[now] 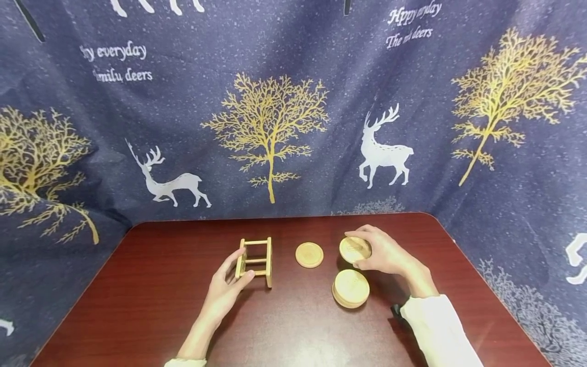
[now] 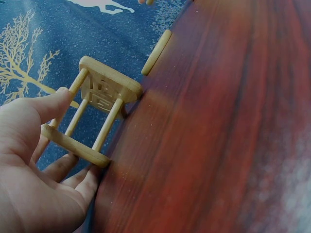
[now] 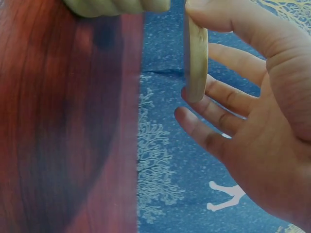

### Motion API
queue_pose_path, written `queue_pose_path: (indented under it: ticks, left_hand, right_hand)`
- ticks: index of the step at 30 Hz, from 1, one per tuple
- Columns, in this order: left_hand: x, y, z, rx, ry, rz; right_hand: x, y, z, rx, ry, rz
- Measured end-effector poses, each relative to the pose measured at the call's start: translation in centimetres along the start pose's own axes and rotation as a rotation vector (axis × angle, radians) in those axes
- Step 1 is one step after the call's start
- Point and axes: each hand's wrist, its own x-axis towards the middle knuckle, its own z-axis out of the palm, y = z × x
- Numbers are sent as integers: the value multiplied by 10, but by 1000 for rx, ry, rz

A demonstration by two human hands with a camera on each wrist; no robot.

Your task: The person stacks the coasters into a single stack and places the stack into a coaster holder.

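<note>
In the head view my left hand (image 1: 221,295) grips the left side of a small wooden coaster rack (image 1: 268,260), two slatted side panels joined by rods. The left wrist view shows the thumb against one rod and the fingers (image 2: 87,182) around the near panel. My right hand (image 1: 382,250) pinches a round wooden coaster (image 1: 354,249) by its edge. Seen edge-on in the right wrist view, that coaster (image 3: 196,60) is raised off the table. Just in front of it stands a stack of coasters (image 1: 350,289). Another coaster (image 1: 309,255) lies flat between rack and right hand.
All of this is on a dark red wood-grain table (image 1: 137,295) with rounded far corners. A blue cloth (image 1: 293,46) printed with deer and golden trees hangs behind and around it. A small black object (image 1: 397,311) shows by the right sleeve.
</note>
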Motion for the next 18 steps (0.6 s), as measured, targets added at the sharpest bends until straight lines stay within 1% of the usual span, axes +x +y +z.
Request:
queue_pose_path:
  ticks: [8,15,18]
  left_hand:
    - [0,1,1,6,3,15]
    - [0,1,0,3,-3,18]
    - [0,1,0,2,-1,17]
  right_hand:
    - [-4,-10,-5,-5,10,-30]
    - [-8,-15,-9,-11,-20,-8]
    - [-9,-14,-9,-10,-24,-14]
